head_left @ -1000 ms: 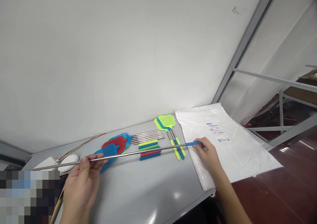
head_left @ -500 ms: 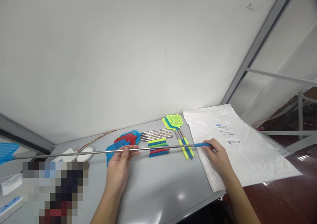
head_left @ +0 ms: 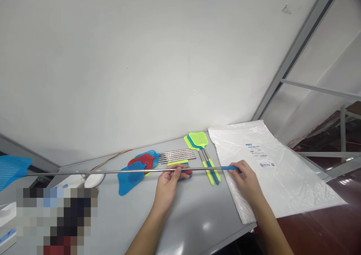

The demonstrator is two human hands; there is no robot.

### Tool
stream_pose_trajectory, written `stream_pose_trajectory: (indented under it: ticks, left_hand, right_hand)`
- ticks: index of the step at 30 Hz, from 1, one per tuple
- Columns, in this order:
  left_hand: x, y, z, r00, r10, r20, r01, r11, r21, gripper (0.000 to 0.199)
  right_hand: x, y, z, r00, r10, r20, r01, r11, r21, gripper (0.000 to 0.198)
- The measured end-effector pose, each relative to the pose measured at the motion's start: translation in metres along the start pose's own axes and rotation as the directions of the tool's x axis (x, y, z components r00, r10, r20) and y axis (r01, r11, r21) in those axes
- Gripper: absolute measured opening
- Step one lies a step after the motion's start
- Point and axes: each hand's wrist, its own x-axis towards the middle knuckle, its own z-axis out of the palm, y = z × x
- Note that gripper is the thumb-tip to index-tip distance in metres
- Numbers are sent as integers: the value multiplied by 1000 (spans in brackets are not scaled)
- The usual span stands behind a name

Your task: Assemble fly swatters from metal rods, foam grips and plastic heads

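Observation:
I hold a long extended fly swatter level above the grey table (head_left: 180, 217). Its metal rod (head_left: 93, 172) runs from its blue mesh head (head_left: 12, 167) at the far left to its blue handle (head_left: 229, 168). My right hand (head_left: 246, 179) is closed around the handle. My left hand (head_left: 169, 181) pinches the rod near its right part, above a row of coloured handle grips (head_left: 177, 163). Loose blue and red swatter heads (head_left: 138, 168) lie on the table under the rod.
Short steel rods (head_left: 177, 155) lie by the wall. Assembled green and blue swatters (head_left: 203, 153) rest beside a white plastic bag (head_left: 270, 168) on the right. A white oval object (head_left: 94, 179) and red-yellow wires (head_left: 113, 159) sit at left. Metal shelving frames stand at right.
My left hand has slid rightward along the rod toward the handle. The blue head has come into view at the far left. My right hand keeps its grip on the handle.

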Motion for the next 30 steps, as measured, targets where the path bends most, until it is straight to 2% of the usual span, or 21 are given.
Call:
stream_pose_trajectory:
  ticks: [4, 7, 15, 21, 26, 30]
  left_hand:
    - [-2, -6, -2, 1000, 21, 19, -22, 999, 43, 28]
    - [-3, -8, -3, 999, 24, 33, -27, 997, 72, 27]
    - [-7, 1, -13, 1000, 31, -3, -31, 998, 60, 30]
    - [-8, 7, -23, 994, 18, -110, -17, 1000, 14, 34]
    - [-9, 9, -21, 997, -7, -77, 14, 996, 85, 30]
    - [-10, 7, -17, 997, 15, -73, -6, 992, 123, 27]
  right_hand:
    - [-1, -8, 9, 982, -190, 6, 187, 962, -200, 15]
    - [-2, -11, 12, 970, -238, 51, 243, 935, -260, 15]
    - [-5, -14, 9, 971, -208, 119, 229, 950, -211, 17]
    - [-4, -8, 8, 975, -200, 97, 217, 953, -212, 16]
    - [-3, -10, 7, 972, -214, 93, 230, 949, -215, 15]
    - [-4, -13, 7, 969, -232, 89, 247, 942, -227, 16]
